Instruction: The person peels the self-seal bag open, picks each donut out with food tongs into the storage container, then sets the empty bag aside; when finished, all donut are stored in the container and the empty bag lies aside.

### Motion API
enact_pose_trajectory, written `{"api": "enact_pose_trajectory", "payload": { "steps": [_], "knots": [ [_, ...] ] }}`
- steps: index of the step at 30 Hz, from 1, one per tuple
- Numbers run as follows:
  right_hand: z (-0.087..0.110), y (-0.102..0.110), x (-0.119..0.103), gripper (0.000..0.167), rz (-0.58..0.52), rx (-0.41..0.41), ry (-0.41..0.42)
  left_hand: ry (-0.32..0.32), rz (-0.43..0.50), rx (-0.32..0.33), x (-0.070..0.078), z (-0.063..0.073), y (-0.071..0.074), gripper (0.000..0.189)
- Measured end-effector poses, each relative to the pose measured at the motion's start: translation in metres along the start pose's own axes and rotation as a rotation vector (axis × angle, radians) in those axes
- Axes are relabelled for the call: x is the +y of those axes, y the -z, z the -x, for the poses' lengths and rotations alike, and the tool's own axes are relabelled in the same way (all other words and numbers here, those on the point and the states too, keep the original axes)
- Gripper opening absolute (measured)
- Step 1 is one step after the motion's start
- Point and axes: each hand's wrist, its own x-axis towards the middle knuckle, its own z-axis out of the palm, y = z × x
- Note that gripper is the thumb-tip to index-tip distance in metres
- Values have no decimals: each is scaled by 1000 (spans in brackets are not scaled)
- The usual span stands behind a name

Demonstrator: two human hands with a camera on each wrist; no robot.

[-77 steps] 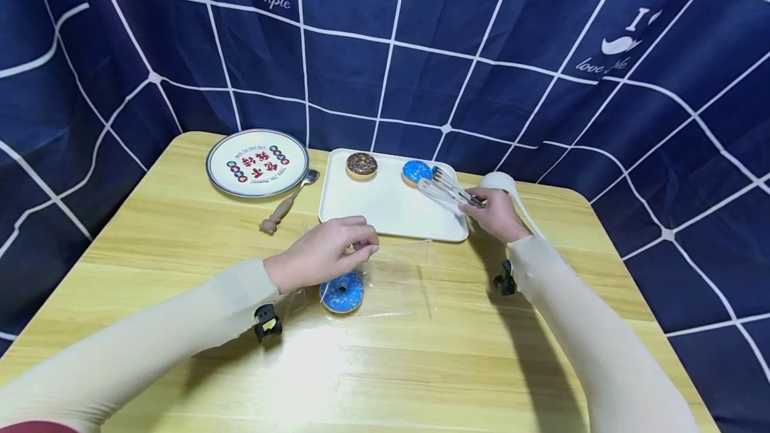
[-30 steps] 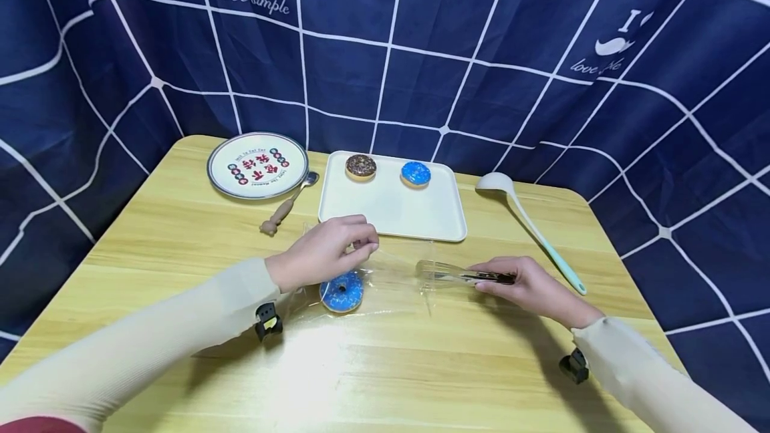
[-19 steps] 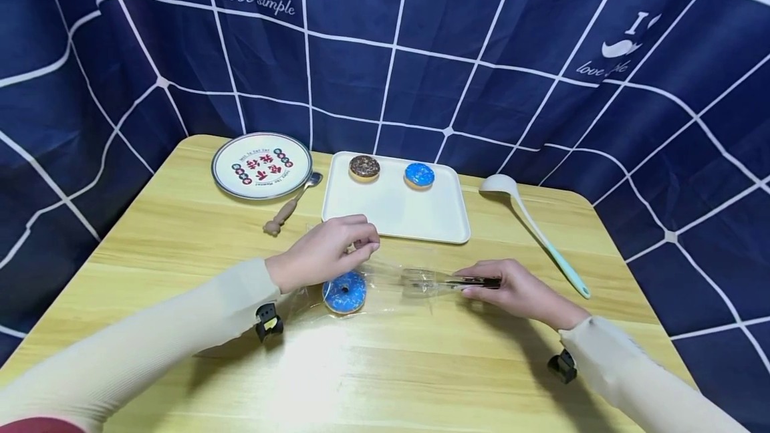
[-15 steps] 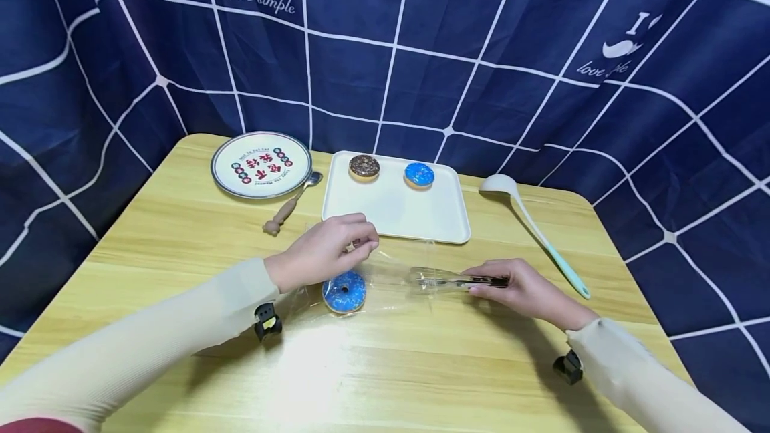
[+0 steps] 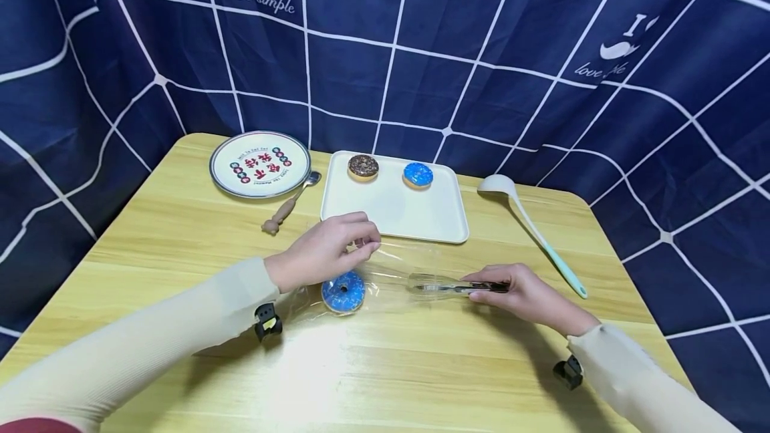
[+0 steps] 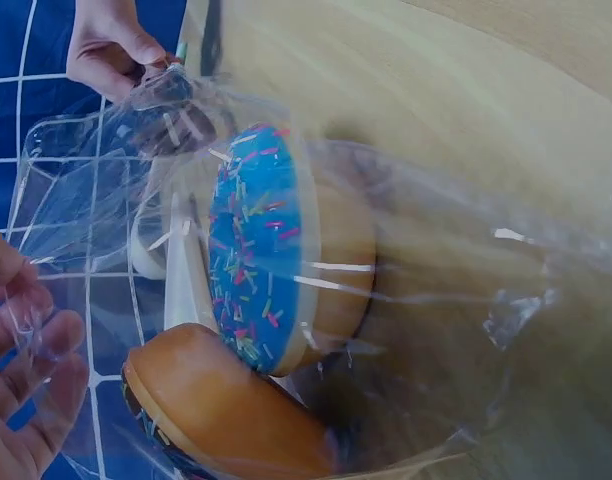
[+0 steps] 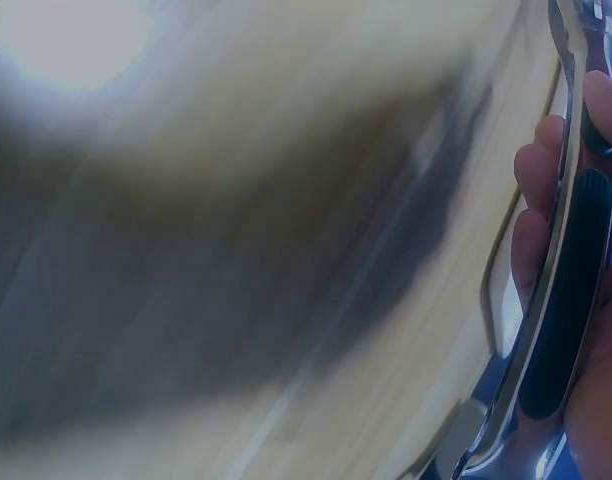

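My left hand (image 5: 327, 249) pinches the edge of a clear plastic bag (image 5: 391, 299) at the table's middle. Inside it lies a donut with blue icing and sprinkles (image 5: 343, 302). The left wrist view also shows a second donut with dark icing (image 6: 226, 400) at the bag's lower part; in the head view my left hand hides it. My right hand (image 5: 529, 296) grips metal tongs (image 5: 439, 284) with dark handle pads. Their tips are at the bag's right end and hold no donut. A white tray (image 5: 394, 212) bears a chocolate donut (image 5: 363, 167) and a blue donut (image 5: 418, 175).
A round plate with red lettering (image 5: 259, 176) sits at the back left, a spoon with a brown handle (image 5: 285, 209) beside it. To the right of the tray lies a white ladle with a pale green handle (image 5: 565, 271). A dark blue curtain (image 5: 445, 39) hangs behind the table.
My right hand has brought the tongs from the tray's blue donut down to the bag's right end, then shifted them slightly left and right there. My left hand has stayed in place.
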Motion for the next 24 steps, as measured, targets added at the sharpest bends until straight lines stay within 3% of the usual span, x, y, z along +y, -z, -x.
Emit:
{"api": "enact_pose_trajectory", "payload": {
  "steps": [13,20,24],
  "knots": [
    [-32,-27,-16,37,-41,-55,30,-18,9,-13,-1,0,-3,14],
    [-44,-42,-29,44,27,-39,96,-14,18,-29,-2,2,-3,15],
    [-47,-44,-34,48,63,-53,92,-5,20,-34,-2,3,-3,15]
  ]
}}
